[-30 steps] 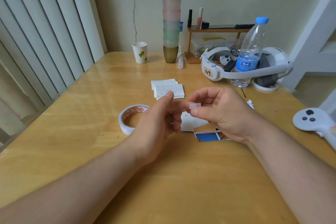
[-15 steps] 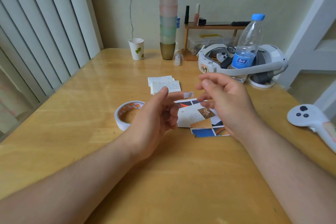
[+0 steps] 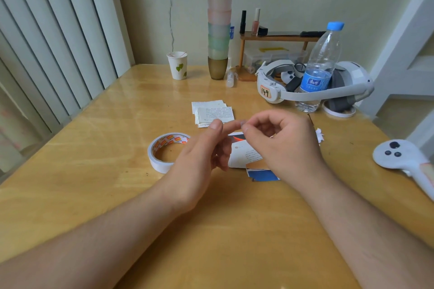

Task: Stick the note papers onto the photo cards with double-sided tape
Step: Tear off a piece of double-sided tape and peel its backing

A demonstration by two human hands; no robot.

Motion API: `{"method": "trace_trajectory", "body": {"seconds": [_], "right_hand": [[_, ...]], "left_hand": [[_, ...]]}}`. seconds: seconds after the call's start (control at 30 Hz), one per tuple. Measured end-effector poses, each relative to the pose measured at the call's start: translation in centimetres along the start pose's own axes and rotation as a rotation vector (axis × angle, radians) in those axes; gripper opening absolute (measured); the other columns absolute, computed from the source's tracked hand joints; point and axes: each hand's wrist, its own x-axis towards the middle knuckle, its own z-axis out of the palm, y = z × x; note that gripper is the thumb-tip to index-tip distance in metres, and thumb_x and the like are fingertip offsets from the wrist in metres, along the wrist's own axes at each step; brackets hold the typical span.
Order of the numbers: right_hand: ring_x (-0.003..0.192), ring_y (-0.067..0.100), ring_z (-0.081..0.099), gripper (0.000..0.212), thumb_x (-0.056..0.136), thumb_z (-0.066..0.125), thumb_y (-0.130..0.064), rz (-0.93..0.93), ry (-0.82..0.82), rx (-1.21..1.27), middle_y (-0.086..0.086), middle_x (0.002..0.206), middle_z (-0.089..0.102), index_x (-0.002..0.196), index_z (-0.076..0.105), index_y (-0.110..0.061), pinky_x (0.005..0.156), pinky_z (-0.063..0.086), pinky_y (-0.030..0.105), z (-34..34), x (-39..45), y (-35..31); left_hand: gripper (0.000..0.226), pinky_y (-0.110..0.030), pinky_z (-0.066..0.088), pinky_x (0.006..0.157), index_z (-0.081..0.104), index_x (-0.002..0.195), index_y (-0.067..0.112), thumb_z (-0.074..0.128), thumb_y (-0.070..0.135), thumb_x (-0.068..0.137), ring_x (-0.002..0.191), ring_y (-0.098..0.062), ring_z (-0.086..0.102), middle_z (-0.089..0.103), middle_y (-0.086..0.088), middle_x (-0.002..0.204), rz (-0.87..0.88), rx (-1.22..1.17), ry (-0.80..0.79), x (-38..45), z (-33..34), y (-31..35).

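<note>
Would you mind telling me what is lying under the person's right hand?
Under the right hand lies a pile of photo cards with a note paper on top. The hand hides most of the pile, so its count is unclear.

Soft, even daylight — faint glare on tabletop (image 3: 131, 101), edges bowed.

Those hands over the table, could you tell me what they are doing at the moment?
A person is sticking note papers onto photo cards. Both hands are raised above the photo cards, and the right hand pinches at something small on the left hand's extended fingertip, likely a piece of tape, though it is too small to tell. The tape roll lies on the table to the left, and the stack of note papers waits behind.
</note>
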Motion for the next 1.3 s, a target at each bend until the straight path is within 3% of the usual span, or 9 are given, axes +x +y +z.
{"method": "trace_trajectory", "body": {"seconds": [0.2, 0.3, 0.37, 0.43, 0.5, 0.63, 0.77, 0.97, 1.3], "right_hand": [[0.061, 0.002, 0.065, 0.011, 0.087, 0.078, -0.021, 0.058, 0.007, 0.033, -0.013, 0.069, 0.074, 0.078, 0.078, -0.028, 0.063, 0.050, 0.025, 0.18, 0.05, 0.24], [0.065, 0.005, 0.068, 0.011, 0.088, 0.077, -0.022, 0.067, 0.022, 0.034, -0.013, 0.070, 0.075, 0.079, 0.079, -0.029, 0.064, 0.055, 0.029, 0.21, 0.08, 0.11], [0.067, 0.006, 0.070, 0.012, 0.088, 0.077, -0.022, 0.080, 0.023, 0.045, -0.013, 0.071, 0.075, 0.079, 0.079, -0.030, 0.066, 0.058, 0.033, 0.25, 0.07, 0.07], [0.068, 0.009, 0.071, 0.011, 0.088, 0.078, -0.021, 0.101, 0.016, 0.069, -0.011, 0.072, 0.076, 0.080, 0.080, -0.029, 0.068, 0.061, 0.038, 0.29, 0.03, 0.07], [0.071, 0.012, 0.073, 0.011, 0.088, 0.077, -0.020, 0.118, 0.014, 0.089, -0.010, 0.074, 0.076, 0.082, 0.080, -0.028, 0.073, 0.063, 0.045, 0.31, 0.00, 0.03], [0.073, 0.015, 0.074, 0.011, 0.088, 0.077, -0.021, 0.140, 0.018, 0.114, -0.008, 0.074, 0.077, 0.081, 0.081, -0.029, 0.076, 0.063, 0.051, 0.37, 0.00, -0.07], [0.076, 0.019, 0.075, 0.012, 0.088, 0.075, -0.024, 0.169, -0.001, 0.130, -0.006, 0.077, 0.078, 0.084, 0.080, -0.034, 0.077, 0.062, 0.054, 0.46, -0.03, 0.06], [0.073, 0.024, 0.074, 0.012, 0.086, 0.075, -0.024, 0.167, 0.027, 0.130, -0.004, 0.074, 0.076, 0.082, 0.078, -0.034, 0.073, 0.062, 0.055, 0.72, 0.06, 0.10], [0.074, 0.032, 0.070, 0.016, 0.090, 0.070, -0.018, 0.113, 0.012, 0.167, -0.002, 0.070, 0.072, 0.079, 0.074, -0.029, 0.072, 0.060, 0.053, 0.84, 0.03, -0.09]], "left_hand": [[0.048, -0.034, 0.043, 0.088, 0.060, 0.137, 0.053, 0.031, 0.063, 0.101, 0.086, -0.015, 0.053, 0.052, 0.007, 0.082, 0.147, 0.350, 0.024, -0.35, -0.06, -0.26], [0.047, -0.039, 0.046, 0.097, 0.069, 0.123, 0.040, 0.029, 0.056, 0.105, 0.090, -0.015, 0.054, 0.058, 0.012, 0.089, 0.220, 0.498, 0.036, -0.53, -0.03, -0.11], [0.046, -0.042, 0.047, 0.101, 0.063, 0.116, 0.025, 0.029, 0.054, 0.106, 0.091, -0.017, 0.055, 0.055, 0.013, 0.081, 0.245, 0.559, 0.055, -0.49, -0.07, -0.17], [0.054, -0.033, 0.046, 0.092, 0.065, 0.132, 0.025, 0.028, 0.055, 0.105, 0.090, -0.017, 0.053, 0.048, 0.007, 0.078, 0.236, 0.624, 0.063, -0.41, -0.24, -0.29], [0.059, -0.023, 0.040, 0.084, 0.051, 0.153, 0.033, 0.027, 0.054, 0.104, 0.091, -0.015, 0.052, 0.048, 0.002, 0.083, 0.232, 0.688, 0.061, -0.44, -0.36, -0.32], [0.060, -0.010, 0.033, 0.079, 0.037, 0.159, 0.037, 0.030, 0.052, 0.101, 0.093, -0.007, 0.051, 0.045, 0.009, 0.088, 0.255, 0.800, 0.065, -0.70, -0.20, 0.02], [0.063, -0.011, 0.035, 0.077, 0.035, 0.161, 0.038, 0.038, 0.051, 0.100, 0.090, -0.002, 0.048, 0.043, 0.015, 0.095, 0.267, 0.944, 0.071, -0.68, -0.14, 0.05], [0.065, -0.028, 0.049, 0.078, 0.035, 0.161, 0.038, 0.046, 0.049, 0.098, 0.089, -0.006, 0.048, 0.045, 0.012, 0.104, 0.272, 1.037, 0.080, -0.75, 0.11, 0.30], [0.063, -0.015, 0.038, 0.073, 0.039, 0.160, 0.038, 0.048, 0.048, 0.098, 0.090, 0.003, 0.049, 0.042, 0.017, 0.093, 0.260, 0.873, 0.091, -0.85, 0.58, 0.17]]}}
